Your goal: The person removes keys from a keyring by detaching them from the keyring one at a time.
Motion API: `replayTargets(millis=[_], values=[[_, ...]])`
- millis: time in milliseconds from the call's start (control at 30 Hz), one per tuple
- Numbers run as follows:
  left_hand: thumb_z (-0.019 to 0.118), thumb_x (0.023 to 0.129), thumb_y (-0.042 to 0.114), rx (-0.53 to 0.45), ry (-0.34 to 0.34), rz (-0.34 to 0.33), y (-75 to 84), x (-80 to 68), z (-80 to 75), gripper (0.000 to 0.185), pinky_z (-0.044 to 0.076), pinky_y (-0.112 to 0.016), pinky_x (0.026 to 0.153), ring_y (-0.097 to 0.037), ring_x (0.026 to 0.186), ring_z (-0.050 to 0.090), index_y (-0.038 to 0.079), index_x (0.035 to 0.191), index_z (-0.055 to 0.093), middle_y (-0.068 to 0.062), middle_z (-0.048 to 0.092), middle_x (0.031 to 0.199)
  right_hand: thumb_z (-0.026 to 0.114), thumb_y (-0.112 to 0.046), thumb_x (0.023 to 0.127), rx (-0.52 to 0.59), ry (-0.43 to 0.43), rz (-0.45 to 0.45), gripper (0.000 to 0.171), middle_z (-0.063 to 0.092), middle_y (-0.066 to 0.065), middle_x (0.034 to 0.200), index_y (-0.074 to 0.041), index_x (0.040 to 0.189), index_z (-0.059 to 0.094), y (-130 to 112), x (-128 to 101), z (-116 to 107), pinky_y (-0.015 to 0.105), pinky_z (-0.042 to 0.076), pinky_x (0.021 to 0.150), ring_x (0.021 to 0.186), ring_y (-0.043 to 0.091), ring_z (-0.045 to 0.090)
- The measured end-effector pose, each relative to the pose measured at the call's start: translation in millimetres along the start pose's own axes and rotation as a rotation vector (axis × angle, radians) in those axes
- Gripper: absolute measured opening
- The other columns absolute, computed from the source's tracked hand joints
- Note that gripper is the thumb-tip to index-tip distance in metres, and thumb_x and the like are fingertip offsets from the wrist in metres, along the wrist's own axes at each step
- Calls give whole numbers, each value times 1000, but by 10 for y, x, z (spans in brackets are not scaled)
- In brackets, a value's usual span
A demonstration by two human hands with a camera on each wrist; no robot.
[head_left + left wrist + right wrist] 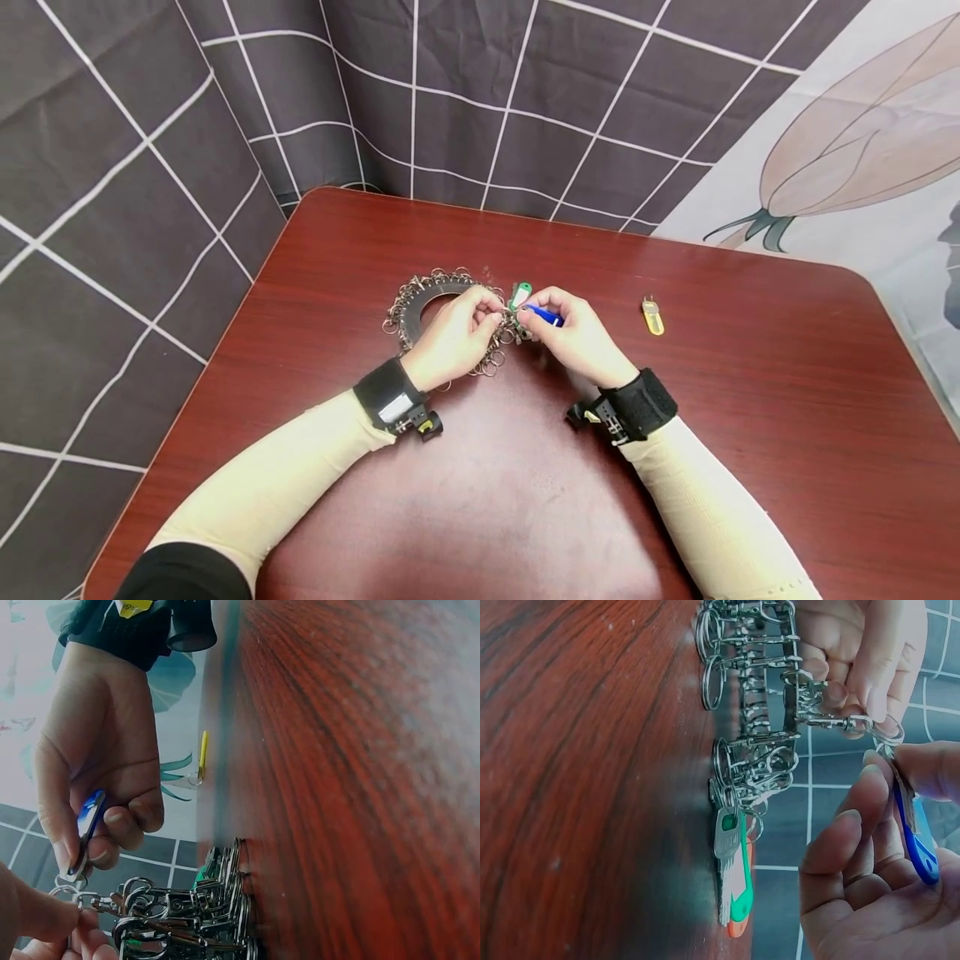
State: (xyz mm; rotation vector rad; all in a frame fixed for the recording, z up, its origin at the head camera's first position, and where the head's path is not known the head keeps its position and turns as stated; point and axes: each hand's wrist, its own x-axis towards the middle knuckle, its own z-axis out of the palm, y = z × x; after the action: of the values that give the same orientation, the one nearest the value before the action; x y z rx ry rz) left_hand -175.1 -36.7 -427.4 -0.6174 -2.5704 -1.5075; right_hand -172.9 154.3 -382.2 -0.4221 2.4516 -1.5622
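Note:
A large round key holder (413,315), its edge lined with small clips and split rings, is partly hidden behind my left hand (452,340). Thumb and fingers of that hand pinch a split ring (889,730) hanging from one of the clips. My right hand (583,343) pinches a key with a blue key tag (922,844) between thumb and fingers, right up against that ring. Whether the key is threaded on the ring I cannot tell. From a neighbouring ring hang a silver key (726,838), a green key tag (742,896) and an orange key tag (739,928).
Off to the right on the reddish-brown table (772,400) lies a yellow key tag (654,320) with a key. A dark grid-patterned curtain (457,125) hangs behind the table. Both wrists wear black straps with small cameras.

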Motion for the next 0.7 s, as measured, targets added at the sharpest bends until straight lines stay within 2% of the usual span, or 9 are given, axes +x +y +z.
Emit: replayTargets(millis=[67,200,267,467,700], values=[[58,94,6,-11,13,-3,-3,-5,2,11,48,-25,72,-13,80,57,5,105,57,-4,60,88,62,-11,94,-2,-10,4,14,59,27,83,1,100,61,8,1,9,50,52,56,71,48,55],[57,95,8,-31,48,1,-3,-2,-3,12,49,-26,72,-13,80,57,6,106,56,-3,59,89,62,-11,94,-24,-22,-6,12,59,23,82,0,99,61,16,11,14,45,52,57,74,48,54],[57,95,9,-29,59,4,-1,-1,5,11,48,-26,71,-13,78,56,7,105,56,-2,59,88,62,-10,94,-18,-31,-7,12,59,25,83,1,98,60,26,8,10,47,52,57,74,48,54],[59,94,8,-42,22,4,-12,-11,18,7,47,-26,67,-12,74,53,9,102,57,0,57,83,62,-9,94,20,-54,14,13,58,28,84,2,99,59,62,6,22,54,52,58,74,51,54],[62,93,7,-56,4,42,-20,-1,16,7,46,-25,65,-12,73,53,9,100,58,0,58,82,62,-10,93,21,-49,-1,12,58,27,85,0,101,59,78,23,11,53,53,56,69,52,54]])
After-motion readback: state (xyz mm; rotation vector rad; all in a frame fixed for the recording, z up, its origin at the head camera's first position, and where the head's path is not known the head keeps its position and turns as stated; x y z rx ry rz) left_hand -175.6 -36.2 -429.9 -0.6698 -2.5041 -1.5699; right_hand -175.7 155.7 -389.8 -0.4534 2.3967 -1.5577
